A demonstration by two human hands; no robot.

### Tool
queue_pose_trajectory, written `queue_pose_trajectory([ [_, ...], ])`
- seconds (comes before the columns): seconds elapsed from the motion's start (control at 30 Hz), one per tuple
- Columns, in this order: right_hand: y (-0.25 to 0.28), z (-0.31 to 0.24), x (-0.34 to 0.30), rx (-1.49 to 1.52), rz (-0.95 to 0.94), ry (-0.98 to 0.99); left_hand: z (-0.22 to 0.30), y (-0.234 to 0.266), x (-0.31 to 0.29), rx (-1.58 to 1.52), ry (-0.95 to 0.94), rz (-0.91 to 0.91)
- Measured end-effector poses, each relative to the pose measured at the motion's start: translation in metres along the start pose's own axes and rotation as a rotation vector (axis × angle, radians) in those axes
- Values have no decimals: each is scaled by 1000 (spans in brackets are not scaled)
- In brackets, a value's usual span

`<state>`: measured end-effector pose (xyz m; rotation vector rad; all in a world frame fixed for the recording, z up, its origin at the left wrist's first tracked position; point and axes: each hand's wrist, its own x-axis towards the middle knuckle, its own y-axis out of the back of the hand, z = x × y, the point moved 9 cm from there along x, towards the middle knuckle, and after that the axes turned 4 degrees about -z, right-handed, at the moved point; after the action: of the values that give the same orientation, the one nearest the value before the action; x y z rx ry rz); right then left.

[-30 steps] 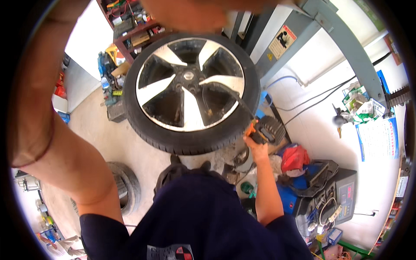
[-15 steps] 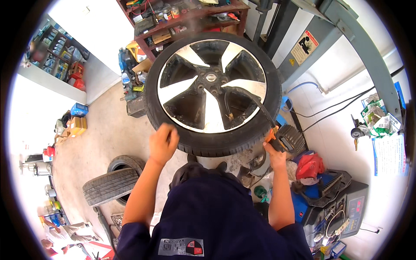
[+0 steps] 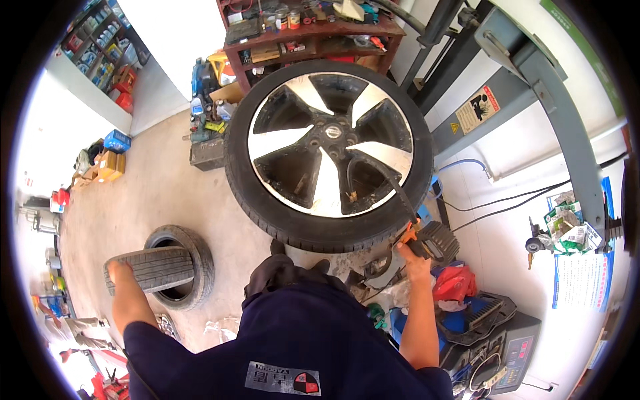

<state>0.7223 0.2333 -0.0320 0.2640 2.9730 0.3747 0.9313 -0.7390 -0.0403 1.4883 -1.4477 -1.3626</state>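
A car wheel (image 3: 327,212) lies flat in front of me, its black tyre (image 3: 287,223) mounted on a two-tone five-spoke rim. My right hand (image 3: 416,263) grips a tyre inflator (image 3: 440,244) with an orange lever, at the wheel's near right edge. From the inflator a black hose (image 3: 393,180) runs over the tyre to the inner rim between two spokes. Out to the left, my left hand (image 3: 120,272) appears over a worn loose tyre (image 3: 160,265); whether it touches the tread cannot be told. Its fingers are too small and blurred to read.
Another loose tyre (image 3: 208,257) lies beneath the worn one. A red-brown workbench (image 3: 313,33) with tools and cans stands behind the wheel. Grey machine arms (image 3: 580,147) rise at the right, and a balancing machine (image 3: 513,353) stands at the lower right.
My left hand has swung from the wheel's near edge far out to the left, over the loose tyre. My right hand keeps hold of the inflator. The view has shifted slightly.
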Motion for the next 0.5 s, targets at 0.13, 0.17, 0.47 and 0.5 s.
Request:
queue_pose_trajectory([
  [0.13,-16,-32,2,-46,-65,61,86,85,-9,199,-35,128],
  [0.17,-15,-35,1,-55,-61,57,131,86,-7,173,-67,133],
  [0.47,-16,-55,-1,4,-119,51,485,243,-294,9,-1095,584],
  [0.5,-16,-55,3,-4,-97,48,494,219,-361,-103,-1405,390],
])
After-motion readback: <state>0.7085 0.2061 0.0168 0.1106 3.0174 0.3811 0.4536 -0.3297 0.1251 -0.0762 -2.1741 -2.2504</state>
